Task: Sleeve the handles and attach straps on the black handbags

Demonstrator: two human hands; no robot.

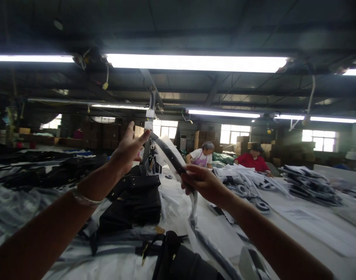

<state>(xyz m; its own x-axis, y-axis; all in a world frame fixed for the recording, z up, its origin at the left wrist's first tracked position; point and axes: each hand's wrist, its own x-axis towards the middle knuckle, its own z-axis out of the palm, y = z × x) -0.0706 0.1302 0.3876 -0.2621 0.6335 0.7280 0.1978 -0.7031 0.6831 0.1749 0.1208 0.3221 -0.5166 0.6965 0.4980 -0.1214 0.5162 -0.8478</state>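
Both my arms are raised over a long white work table (297, 217). My right hand (199, 181) is closed round a dark strap in a clear plastic sleeve (170, 153), which trails down from my fist toward the table. My left hand (128, 147) is up at the strap's upper end, thumb and fingers pinching its tip. A thin bracelet sits on my left wrist. Below my hands stands a black handbag (135, 198), and another black bag (180, 260) lies at the near edge.
Heaps of dark bags (35, 171) cover the table's left side. Piles of plastic-wrapped straps (310, 184) and loose rings (262, 204) lie on the right. Two people (203, 153) sit at the far end. Stacked cardboard boxes (242, 144) stand by the back windows.
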